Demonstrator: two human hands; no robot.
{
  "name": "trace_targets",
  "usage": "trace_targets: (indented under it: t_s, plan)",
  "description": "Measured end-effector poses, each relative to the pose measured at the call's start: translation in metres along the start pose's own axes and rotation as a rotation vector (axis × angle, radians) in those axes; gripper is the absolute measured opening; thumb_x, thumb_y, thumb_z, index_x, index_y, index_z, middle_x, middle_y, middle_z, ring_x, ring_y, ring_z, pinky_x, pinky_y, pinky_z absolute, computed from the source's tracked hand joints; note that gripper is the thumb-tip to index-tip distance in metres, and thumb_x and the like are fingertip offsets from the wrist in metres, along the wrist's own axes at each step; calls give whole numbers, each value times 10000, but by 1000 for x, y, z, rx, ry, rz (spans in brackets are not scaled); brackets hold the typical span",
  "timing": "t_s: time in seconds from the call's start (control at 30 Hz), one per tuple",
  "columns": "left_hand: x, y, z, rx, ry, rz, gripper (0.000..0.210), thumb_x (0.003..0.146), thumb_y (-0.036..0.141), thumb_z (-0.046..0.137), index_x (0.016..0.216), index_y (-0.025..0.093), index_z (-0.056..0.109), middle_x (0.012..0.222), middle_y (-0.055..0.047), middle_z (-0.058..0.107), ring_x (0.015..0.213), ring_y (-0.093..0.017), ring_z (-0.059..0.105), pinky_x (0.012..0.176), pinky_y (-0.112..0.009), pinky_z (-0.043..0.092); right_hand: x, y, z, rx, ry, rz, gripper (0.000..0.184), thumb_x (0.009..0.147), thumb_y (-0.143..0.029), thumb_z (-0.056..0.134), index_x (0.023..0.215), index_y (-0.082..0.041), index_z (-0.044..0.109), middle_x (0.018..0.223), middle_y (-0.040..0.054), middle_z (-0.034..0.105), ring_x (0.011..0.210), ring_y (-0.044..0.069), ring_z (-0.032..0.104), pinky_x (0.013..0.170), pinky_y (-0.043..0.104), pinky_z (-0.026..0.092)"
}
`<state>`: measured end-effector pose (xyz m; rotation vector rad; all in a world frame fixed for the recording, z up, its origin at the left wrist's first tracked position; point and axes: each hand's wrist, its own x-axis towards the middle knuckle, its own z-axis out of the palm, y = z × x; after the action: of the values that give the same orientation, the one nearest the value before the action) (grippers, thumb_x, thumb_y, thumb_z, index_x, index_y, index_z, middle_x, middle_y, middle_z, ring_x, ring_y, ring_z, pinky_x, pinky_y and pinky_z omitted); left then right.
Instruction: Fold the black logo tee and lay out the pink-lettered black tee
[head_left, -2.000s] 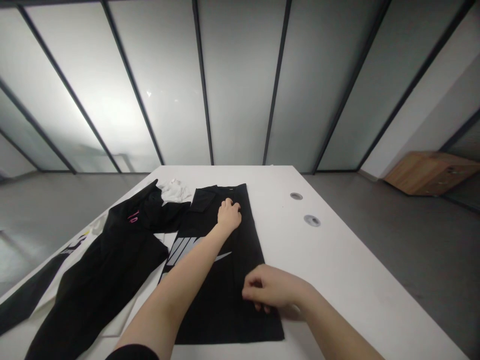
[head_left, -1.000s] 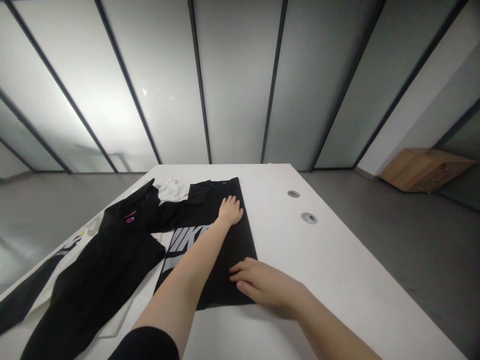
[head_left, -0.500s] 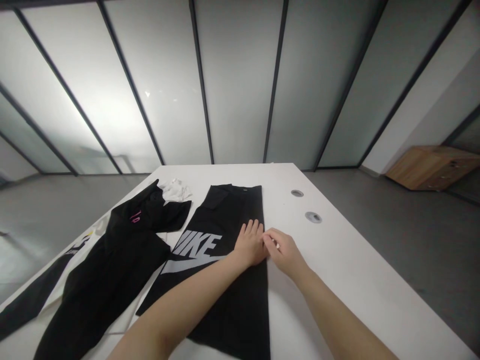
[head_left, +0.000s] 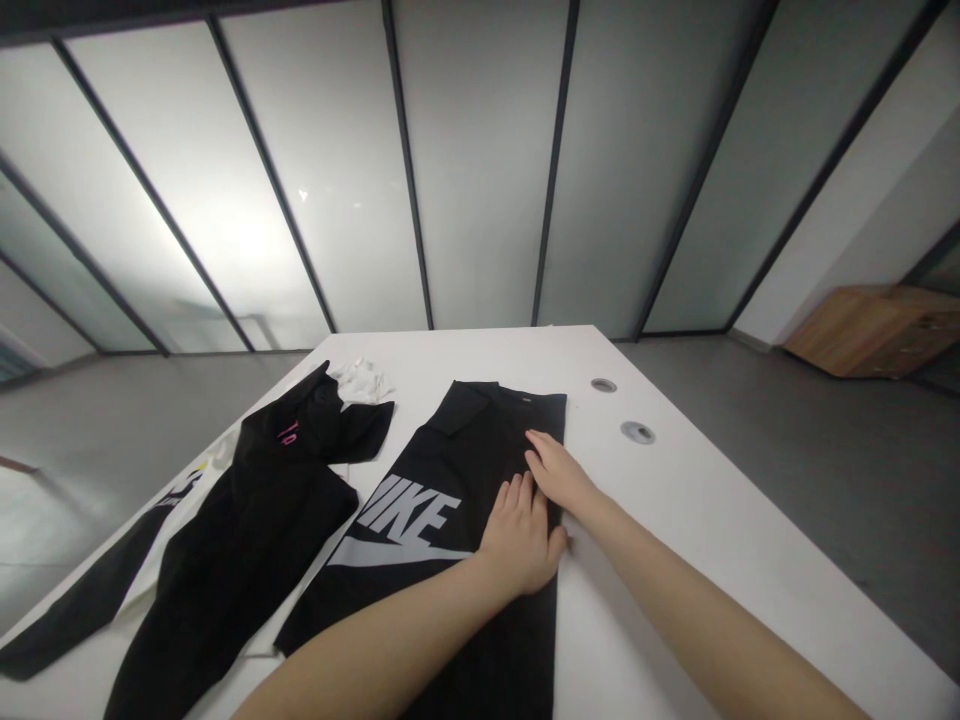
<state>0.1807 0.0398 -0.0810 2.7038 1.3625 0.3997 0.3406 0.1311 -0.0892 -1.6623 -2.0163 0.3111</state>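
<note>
A black T-shirt (head_left: 465, 450) with large grey NIKE lettering lies on the white table (head_left: 675, 560), one side folded in so that its right edge runs straight. My left hand (head_left: 521, 535) presses flat on the shirt near that edge, fingers spread. Just beyond it, my right hand (head_left: 559, 470) rests on the same edge with its fingers stretched out over the cloth. The two hands are very close together. My left forearm covers part of the shirt's lower half.
To the left lie a black garment with pink lettering (head_left: 247, 520), a crumpled white cloth (head_left: 362, 382) and a white-and-dark garment (head_left: 112, 570) along the table's edge. Two round cable holes (head_left: 637, 432) sit at the right. A wooden cabinet (head_left: 874, 330) stands beyond on the floor.
My right hand has gone from a pinch at the shirt's right edge to lying flat on it, farther up. The shirt's collar end has swung to the right. My left hand is slightly nearer me.
</note>
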Motion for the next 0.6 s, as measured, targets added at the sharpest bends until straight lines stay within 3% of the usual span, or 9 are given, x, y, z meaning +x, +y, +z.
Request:
trace_targets:
  t_s: [0.13, 0.23, 0.4, 0.6]
  plan:
    - [-2, 0, -2, -9, -47, 8, 756, 1069, 551, 308, 1629, 52, 411, 1703, -234, 351, 1589, -390, 319, 1300, -544, 263, 36, 11, 5, -229, -109, 163, 656, 1063, -386, 385, 1604, -18, 431, 1698, 257, 350, 1586, 410, 306, 1275, 565, 255]
    - [-3, 0, -3, -18, -74, 17, 761, 1060, 551, 346, 1645, 67, 392, 1728, -217, 303, 1604, -401, 276, 1307, -556, 246, 62, 22, 5, -289, -111, 265, 701, 1081, -458, 327, 1655, -57, 358, 1746, 223, 258, 1606, 406, 251, 1284, 571, 206]
    - [-6, -1, -1, -32, -85, 27, 758, 1050, 558, 371, 1677, 132, 353, 1753, -181, 246, 1623, -407, 216, 1302, -592, 244, 92, 39, 4, -301, -87, 325, 700, 1080, -469, 270, 1672, -100, 340, 1756, 213, 237, 1615, 397, 215, 1273, 600, 183]
    - [-10, -2, 0, -52, -63, 31, 764, 1051, 586, 367, 1673, 141, 366, 1750, -179, 268, 1619, -407, 228, 1304, -577, 249, 100, 43, 5, -284, -32, 339, 693, 1061, -456, 329, 1650, -96, 390, 1746, 217, 263, 1606, 422, 207, 1266, 603, 178]
